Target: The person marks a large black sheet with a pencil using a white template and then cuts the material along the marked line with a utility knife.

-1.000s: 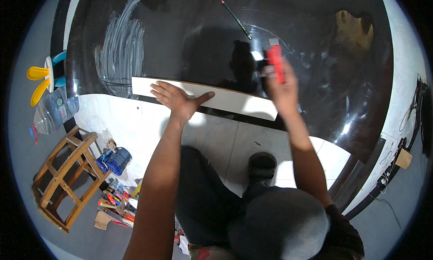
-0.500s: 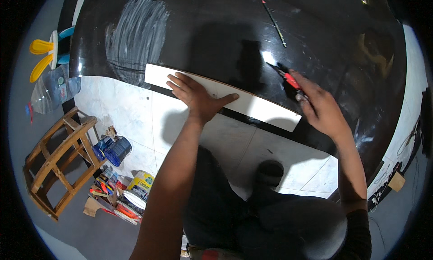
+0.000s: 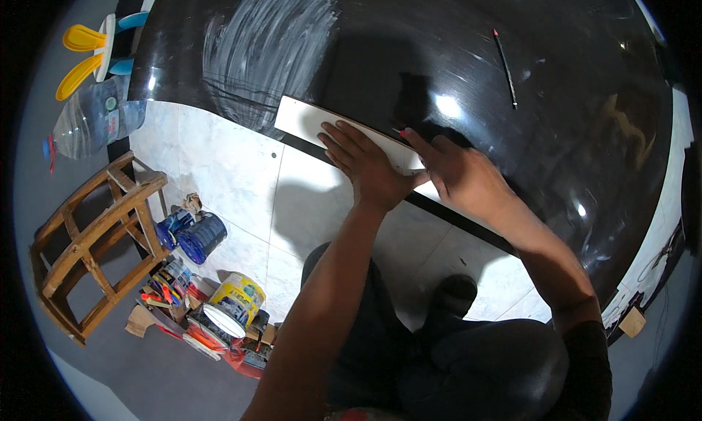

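A long white strip of board (image 3: 298, 117) lies slantwise along the near edge of a glossy black sheet (image 3: 373, 63). My left hand (image 3: 371, 171) rests flat on the strip, fingers spread and thumb stretched to the right. My right hand (image 3: 472, 180) grips a red cutter knife (image 3: 404, 133), its forefinger extended along it. The knife's tip is at the strip's far edge; most of the handle is hidden under the hand. My right fingers are beside the left thumb, covering part of the strip. A dark pencil (image 3: 504, 69) with a red end lies farther back on the sheet.
A whitish smeared patch (image 3: 270, 48) marks the sheet's left part. At the left are a large clear bottle (image 3: 99, 121), a wooden frame (image 3: 102, 253), blue cans (image 3: 201, 237) and a yellow-and-white bucket (image 3: 238, 304). Pale tiles (image 3: 227, 172) show below the sheet.
My right hand has moved left with the cutter knife, from beyond the strip's right end to its far edge near my left hand. The whole view has shifted; my left hand stays on the strip.
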Available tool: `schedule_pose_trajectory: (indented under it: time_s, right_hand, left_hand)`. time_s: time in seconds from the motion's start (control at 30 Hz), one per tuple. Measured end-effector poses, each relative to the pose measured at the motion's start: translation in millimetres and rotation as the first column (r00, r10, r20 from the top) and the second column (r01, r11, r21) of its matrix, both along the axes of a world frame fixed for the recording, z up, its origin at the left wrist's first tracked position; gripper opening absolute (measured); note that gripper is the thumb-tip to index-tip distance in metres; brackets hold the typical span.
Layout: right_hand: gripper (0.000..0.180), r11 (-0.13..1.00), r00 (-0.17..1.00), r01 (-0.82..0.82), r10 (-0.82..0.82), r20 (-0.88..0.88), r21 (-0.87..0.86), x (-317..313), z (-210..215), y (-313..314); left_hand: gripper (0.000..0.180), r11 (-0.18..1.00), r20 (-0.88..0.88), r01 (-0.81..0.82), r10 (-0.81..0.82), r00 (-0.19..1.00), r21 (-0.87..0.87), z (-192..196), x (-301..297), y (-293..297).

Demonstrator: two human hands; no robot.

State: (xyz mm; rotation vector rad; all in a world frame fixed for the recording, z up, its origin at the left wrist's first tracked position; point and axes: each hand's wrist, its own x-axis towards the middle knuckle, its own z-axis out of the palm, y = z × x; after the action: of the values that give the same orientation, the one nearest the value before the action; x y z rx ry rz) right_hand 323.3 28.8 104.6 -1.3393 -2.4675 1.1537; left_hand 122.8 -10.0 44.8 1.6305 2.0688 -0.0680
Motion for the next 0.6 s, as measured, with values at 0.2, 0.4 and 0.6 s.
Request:
schedule_pose_trajectory:
  time_s: [0.2, 0.4, 0.6]
  right_hand:
    - [0.076, 0.998, 0.997, -0.065, 0.064, 0.047, 0.021, -61, -6, 23]
    - [0.061, 0.973, 0.994, -0.082, 0.097, -0.056, 0.215, -139, -19, 61]
    - [0.048, 0.951, 0.995, -0.065, 0.083, -0.048, 0.302, -154, -26, 79]
  left_hand:
    - [0.160, 0.971, -0.151, 0.010, -0.047, 0.987, -0.238, 6, 2, 5]
    - [0.124, 0.966, -0.020, 0.227, -0.231, 0.973, -0.124, -34, -12, -24]
    - [0.104, 0.980, 0.073, 0.196, -0.194, 0.978, -0.024, -30, -9, -23]
